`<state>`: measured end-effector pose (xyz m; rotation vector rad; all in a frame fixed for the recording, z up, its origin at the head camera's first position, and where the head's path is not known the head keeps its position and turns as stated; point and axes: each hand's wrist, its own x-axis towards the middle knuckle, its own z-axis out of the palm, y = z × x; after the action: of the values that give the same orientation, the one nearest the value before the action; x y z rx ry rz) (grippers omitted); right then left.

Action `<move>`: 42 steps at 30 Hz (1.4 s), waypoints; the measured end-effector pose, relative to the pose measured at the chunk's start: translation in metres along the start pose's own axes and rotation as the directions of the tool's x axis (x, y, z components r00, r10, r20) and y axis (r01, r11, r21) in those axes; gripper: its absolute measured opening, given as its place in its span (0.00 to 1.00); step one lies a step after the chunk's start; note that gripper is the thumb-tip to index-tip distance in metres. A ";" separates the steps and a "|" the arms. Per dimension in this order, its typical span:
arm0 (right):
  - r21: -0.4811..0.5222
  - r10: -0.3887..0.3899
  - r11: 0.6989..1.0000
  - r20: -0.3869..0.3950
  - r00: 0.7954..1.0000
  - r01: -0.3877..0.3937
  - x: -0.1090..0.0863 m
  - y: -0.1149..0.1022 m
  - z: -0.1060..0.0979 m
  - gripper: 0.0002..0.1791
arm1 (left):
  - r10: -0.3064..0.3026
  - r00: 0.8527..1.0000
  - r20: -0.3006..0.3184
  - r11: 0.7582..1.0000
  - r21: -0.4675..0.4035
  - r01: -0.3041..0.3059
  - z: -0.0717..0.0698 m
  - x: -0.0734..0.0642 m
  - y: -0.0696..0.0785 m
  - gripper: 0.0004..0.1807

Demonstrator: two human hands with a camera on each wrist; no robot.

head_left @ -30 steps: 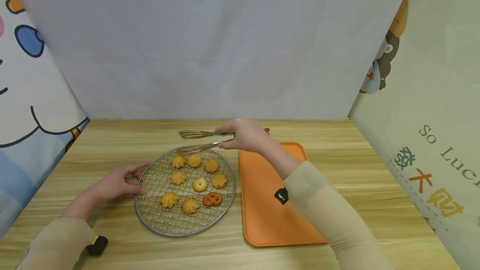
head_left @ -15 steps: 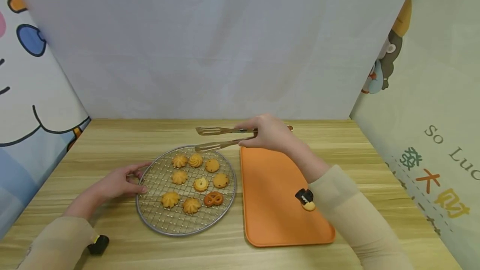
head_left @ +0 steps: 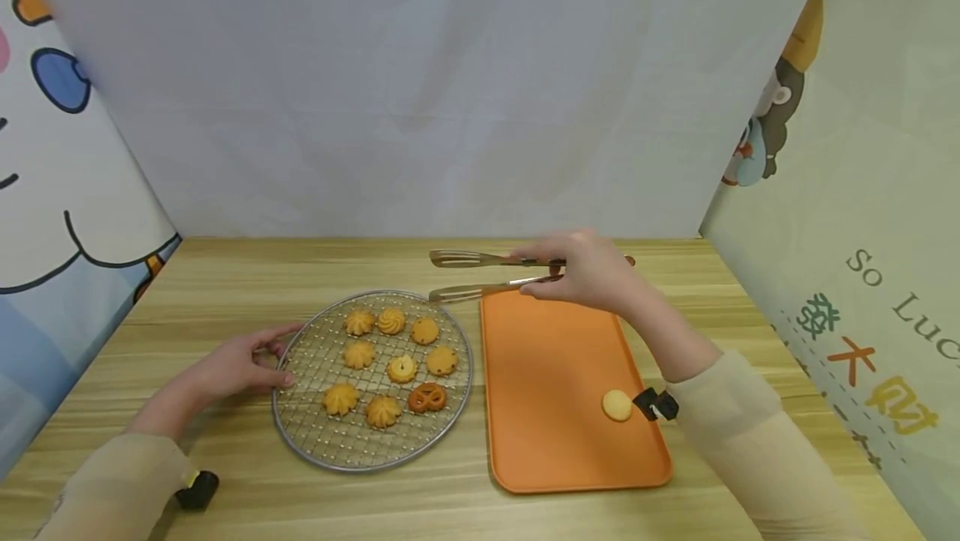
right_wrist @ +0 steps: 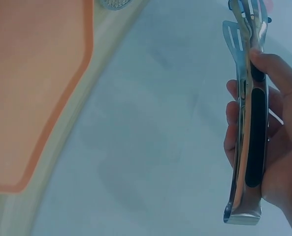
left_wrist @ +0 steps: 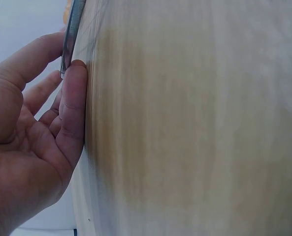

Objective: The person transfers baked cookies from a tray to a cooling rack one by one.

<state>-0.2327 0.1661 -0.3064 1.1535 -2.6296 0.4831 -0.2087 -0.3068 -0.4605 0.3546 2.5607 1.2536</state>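
Note:
My left hand pinches the left rim of a round wire cooling rack. In the left wrist view, the thumb lies over the rack's rim with fingers beneath it. Several cookies sit on the mesh, among them a pretzel-shaped cookie and a swirled cookie. Metal serving tongs are held by my right hand above the far end of the orange tray. Their slotted tips stand apart with nothing between them. In the right wrist view, the tongs show dark grip pads.
One round pale cookie lies on the tray's right side, close to the black wrist camera. Rack and tray stand side by side on a wood-grain table. A plain cloth backdrop rises behind, with printed panels on both sides.
My right hand has carried the tongs rightward, from over the rack's far edge to the tray's far end. The cookie on the tray has come into view. The left hand has stayed in place.

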 end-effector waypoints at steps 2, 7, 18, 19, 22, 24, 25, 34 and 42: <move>0.001 -0.006 1.000 -0.009 1.000 0.006 -0.006 0.002 -0.004 0.20 | 0.000 1.000 0.002 1.000 -0.001 0.000 0.000 0.000 0.000 0.50; 0.013 -0.025 1.000 -0.050 0.998 0.026 -0.023 0.008 -0.015 0.21 | -0.005 1.000 0.005 1.000 -0.014 0.005 0.001 0.000 0.002 0.50; 0.037 -0.146 0.988 -0.149 0.978 0.153 -0.057 0.030 -0.027 0.23 | -0.011 1.000 0.014 0.999 -0.049 0.012 0.000 0.000 0.003 0.50; 0.034 -0.162 0.985 -0.161 0.974 0.169 -0.060 0.032 -0.028 0.23 | -0.013 1.000 0.013 0.999 -0.049 0.014 0.000 0.000 0.003 0.51; 0.032 -0.187 0.980 -0.184 0.965 0.196 -0.070 0.037 -0.029 0.24 | -0.018 1.000 0.015 0.998 -0.052 0.019 0.000 0.000 0.003 0.51; 0.047 -0.187 0.979 -0.184 0.965 0.198 -0.077 0.040 -0.030 0.25 | -0.020 1.000 0.016 0.998 -0.055 0.021 0.000 -0.001 0.003 0.51; 0.062 -0.180 0.979 -0.182 0.967 0.193 -0.080 0.042 -0.031 0.25 | -0.021 1.000 0.016 0.998 -0.056 0.021 0.000 -0.001 0.003 0.51; 0.061 -0.210 0.973 -0.172 0.962 0.224 -0.104 0.059 -0.032 0.27 | -0.007 1.000 0.007 0.999 -0.044 0.007 0.000 -0.002 0.003 0.50; 0.026 -0.228 0.972 -0.157 0.961 0.235 -0.131 0.070 -0.029 0.26 | -0.004 1.000 -0.004 1.000 -0.020 0.004 0.000 -0.001 0.001 0.50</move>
<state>-0.1960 0.3092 -0.3381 1.3593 -2.3276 0.5607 -0.2075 -0.3068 -0.4595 0.3428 2.5492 1.2788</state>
